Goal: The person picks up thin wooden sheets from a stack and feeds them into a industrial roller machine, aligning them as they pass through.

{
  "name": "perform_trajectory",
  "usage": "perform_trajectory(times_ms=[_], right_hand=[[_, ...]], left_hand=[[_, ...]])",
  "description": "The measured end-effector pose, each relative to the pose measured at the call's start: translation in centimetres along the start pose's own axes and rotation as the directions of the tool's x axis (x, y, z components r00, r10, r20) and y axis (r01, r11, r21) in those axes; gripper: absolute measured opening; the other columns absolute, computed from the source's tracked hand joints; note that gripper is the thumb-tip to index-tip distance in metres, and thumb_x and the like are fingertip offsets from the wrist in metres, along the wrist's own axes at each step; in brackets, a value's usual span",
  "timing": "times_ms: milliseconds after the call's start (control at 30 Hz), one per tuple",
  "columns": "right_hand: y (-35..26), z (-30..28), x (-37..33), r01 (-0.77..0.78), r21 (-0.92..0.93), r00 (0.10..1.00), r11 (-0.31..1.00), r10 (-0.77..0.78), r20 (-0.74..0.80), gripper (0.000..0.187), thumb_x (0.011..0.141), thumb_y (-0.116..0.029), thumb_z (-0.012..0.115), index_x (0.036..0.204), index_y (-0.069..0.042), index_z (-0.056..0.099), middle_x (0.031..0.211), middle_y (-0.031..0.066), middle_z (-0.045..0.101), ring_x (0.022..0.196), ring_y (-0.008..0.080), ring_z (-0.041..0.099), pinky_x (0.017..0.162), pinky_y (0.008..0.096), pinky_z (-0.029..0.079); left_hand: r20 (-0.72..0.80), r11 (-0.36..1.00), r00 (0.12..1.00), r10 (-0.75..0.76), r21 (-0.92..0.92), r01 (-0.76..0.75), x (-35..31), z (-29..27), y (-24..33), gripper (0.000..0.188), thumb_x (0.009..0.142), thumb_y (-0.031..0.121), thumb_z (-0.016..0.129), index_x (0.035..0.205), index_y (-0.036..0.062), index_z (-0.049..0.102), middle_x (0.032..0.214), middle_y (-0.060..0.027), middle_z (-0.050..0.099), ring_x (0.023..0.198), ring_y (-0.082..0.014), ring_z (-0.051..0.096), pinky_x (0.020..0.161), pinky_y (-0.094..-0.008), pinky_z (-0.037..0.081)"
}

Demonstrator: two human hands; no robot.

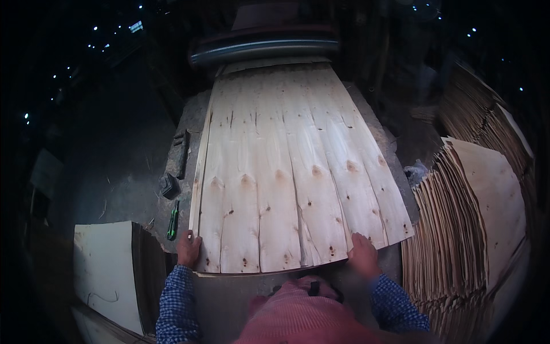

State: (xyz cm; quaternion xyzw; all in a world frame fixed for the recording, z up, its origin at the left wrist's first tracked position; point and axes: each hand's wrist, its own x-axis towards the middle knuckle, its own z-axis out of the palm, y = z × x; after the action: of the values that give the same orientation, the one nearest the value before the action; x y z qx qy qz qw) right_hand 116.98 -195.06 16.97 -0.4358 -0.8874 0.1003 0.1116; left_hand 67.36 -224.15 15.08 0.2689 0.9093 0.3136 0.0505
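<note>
A wide, pale wood veneer sheet (275, 172) with knots, dark cracks and long lengthwise seams lies before me on a worktable. My left hand (188, 249) is closed on its near left corner, fingertips at the side edge. Along the near edge, toward the right corner, my right hand (363, 253) grips the sheet with the fingers on top; the thumb is hidden. The far end of the sheet reaches a machine with a long metal roller (263, 50). At the left edge other layers show beneath the top sheet.
Left of the sheet, a green and black utility knife (173, 221), a dark block (169, 186) and a long dark tool (180, 153) lie on the worktable (192, 120). Veneer stacks (447, 229) stand at the right; another pale-faced stack (106, 269) stands at the lower left.
</note>
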Motion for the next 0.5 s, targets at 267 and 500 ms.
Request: perform_trajectory(times_ms=[267,500], right_hand=[[-0.6,-1.4,1.3,-0.114,-0.016,0.993,0.993,0.114,0.006,0.036,0.09,-0.009,0.051,0.125,0.002,0.057,0.116,0.0207,0.064,0.108,0.0365,0.062,0.091,0.0462,0.052],[-1.8,-10.2,-3.3,0.003,0.112,0.992,0.994,0.011,-0.124,0.026,0.093,-0.01,0.049,0.11,0.003,0.063,0.103,0.0246,0.067,0.095,0.0413,0.066,0.082,0.0485,0.054]], left_hand=[[0.09,0.929,0.981,-0.171,-0.317,0.191,1.6,-0.2,-4.1,0.035,0.094,0.026,0.056,0.087,-0.0061,0.067,0.075,-0.0143,0.068,0.075,-0.0251,0.065,0.067,-0.043,0.046],[0.492,0.364,0.808,-0.324,-0.723,0.587,-4.3,-5.2,-0.1,0.049,0.105,0.037,0.043,0.123,-0.0052,0.062,0.11,-0.012,0.07,0.094,-0.0195,0.067,0.085,-0.0343,0.052]])
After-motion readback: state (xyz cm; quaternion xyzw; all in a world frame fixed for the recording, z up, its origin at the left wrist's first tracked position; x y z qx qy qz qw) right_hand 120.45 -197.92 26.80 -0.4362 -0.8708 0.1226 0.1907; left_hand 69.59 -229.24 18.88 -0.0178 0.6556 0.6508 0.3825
